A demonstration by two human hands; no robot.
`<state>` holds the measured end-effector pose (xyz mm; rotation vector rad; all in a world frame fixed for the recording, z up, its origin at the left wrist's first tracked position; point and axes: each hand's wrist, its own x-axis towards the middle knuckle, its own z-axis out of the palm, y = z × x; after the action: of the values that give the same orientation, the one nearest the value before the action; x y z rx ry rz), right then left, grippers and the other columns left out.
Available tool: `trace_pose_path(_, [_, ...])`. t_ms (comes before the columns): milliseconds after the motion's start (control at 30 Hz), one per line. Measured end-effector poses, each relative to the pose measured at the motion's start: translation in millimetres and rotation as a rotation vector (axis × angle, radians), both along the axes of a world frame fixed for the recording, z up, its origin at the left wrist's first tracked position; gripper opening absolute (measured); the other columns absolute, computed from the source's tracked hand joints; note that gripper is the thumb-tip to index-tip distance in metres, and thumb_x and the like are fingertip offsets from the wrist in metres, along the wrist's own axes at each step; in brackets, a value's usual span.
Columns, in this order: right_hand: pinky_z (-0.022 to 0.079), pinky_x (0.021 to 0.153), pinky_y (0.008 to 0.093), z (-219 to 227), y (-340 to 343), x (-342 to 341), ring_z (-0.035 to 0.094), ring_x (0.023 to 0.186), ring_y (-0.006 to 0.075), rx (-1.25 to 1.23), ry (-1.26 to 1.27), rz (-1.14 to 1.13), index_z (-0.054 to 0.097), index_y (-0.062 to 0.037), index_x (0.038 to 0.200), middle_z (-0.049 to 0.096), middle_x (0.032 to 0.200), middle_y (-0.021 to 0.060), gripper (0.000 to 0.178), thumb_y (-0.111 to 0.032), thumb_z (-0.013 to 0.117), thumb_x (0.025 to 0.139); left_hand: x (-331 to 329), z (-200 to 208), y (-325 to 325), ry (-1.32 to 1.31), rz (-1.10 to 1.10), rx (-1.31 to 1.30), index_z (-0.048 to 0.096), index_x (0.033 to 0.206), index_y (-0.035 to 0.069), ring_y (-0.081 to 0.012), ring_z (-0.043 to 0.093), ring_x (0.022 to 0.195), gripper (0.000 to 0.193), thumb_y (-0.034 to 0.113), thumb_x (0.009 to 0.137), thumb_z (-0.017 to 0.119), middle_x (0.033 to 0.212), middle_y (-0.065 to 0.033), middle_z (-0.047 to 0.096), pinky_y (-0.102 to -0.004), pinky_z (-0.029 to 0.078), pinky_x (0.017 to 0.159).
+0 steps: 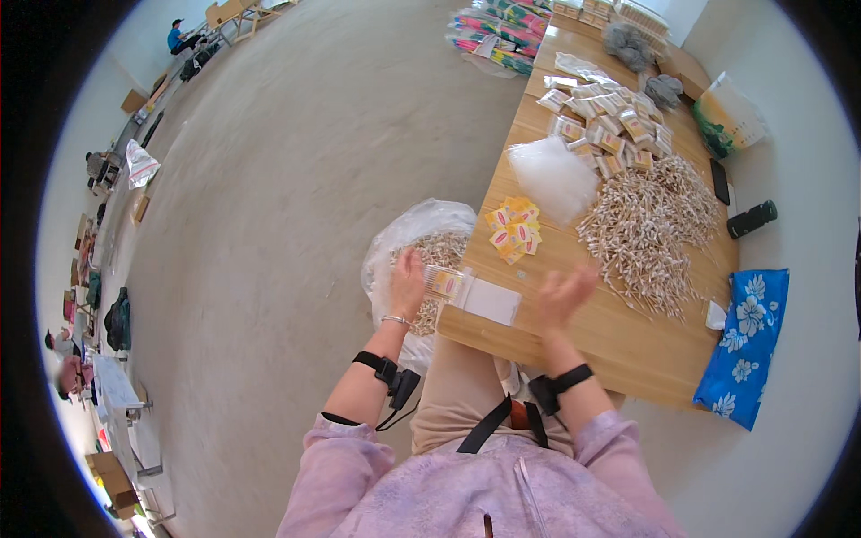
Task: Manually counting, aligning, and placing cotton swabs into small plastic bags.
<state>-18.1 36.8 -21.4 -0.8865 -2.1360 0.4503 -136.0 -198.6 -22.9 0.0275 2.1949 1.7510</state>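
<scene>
My left hand is closed on a clear pack of cotton swabs with a yellow label card inside, just off the table's near left corner. Next to the pack, a white rectangular sheet or pad lies at the table's edge. Over the tabletop, my right hand is raised, a little blurred, its thumb and fingers apart with nothing visible between them. Beyond it spreads a large heap of loose cotton swabs. Yellow label cards lie in a small pile near a stack of clear plastic bags.
Below my left hand, a clear plastic sack on the floor holds more swabs. Finished-looking swab packs are piled farther up the wooden table. A black phone, a dark bottle and a blue floral bag line the right side.
</scene>
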Motion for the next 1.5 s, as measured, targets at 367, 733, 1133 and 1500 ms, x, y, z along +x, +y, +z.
trace_pose_path(367, [0.023, 0.106, 0.0567, -10, 119, 82, 0.030, 0.130, 0.0427, -0.002, -0.248, -0.083, 0.055, -0.0142, 0.117, 0.035, 0.137, 0.0241, 0.043, -0.032, 0.065, 0.079, 107, 31, 134, 0.724, -0.550, -0.175, 0.051, 0.122, 0.003, -0.0360, 0.041, 0.125, 0.043, 0.002, 0.080, 0.059, 0.129, -0.0188, 0.048, -0.0444, 0.032, 0.107])
trace_pose_path(733, [0.021, 0.110, 0.0531, 13, 59, 106, 0.032, 0.129, 0.0339, 0.050, -0.283, 0.505, 0.053, -0.0184, 0.125, 0.039, 0.136, 0.0125, 0.043, -0.024, 0.058, 0.083, 130, 5, 180, 0.811, -0.539, -0.176, 0.048, 0.121, 0.001, -0.0388, 0.041, 0.123, 0.045, 0.000, 0.078, 0.059, 0.128, -0.0211, 0.046, -0.0436, 0.034, 0.105])
trace_pose_path(1133, [0.017, 0.111, 0.0526, 22, 116, 114, 0.027, 0.133, 0.0347, 0.125, -0.398, 0.080, 0.049, -0.0183, 0.132, 0.039, 0.140, 0.0059, 0.050, -0.025, 0.057, 0.083, 132, 18, 184, 0.844, -0.501, -0.245, 0.046, 0.128, 0.003, -0.0375, 0.039, 0.124, 0.051, 0.000, 0.078, 0.057, 0.130, -0.0200, 0.045, -0.0427, 0.033, 0.105])
trace_pose_path(1500, [0.019, 0.110, 0.0518, 15, 124, 135, 0.029, 0.133, 0.0295, 0.199, -0.410, -0.092, 0.053, -0.0123, 0.127, 0.041, 0.139, 0.0075, 0.047, -0.019, 0.059, 0.081, 110, 30, 194, 0.902, -0.707, -0.383, 0.056, 0.119, 0.011, -0.0325, 0.043, 0.118, 0.044, 0.010, 0.076, 0.067, 0.124, -0.0127, 0.048, -0.0430, 0.035, 0.100])
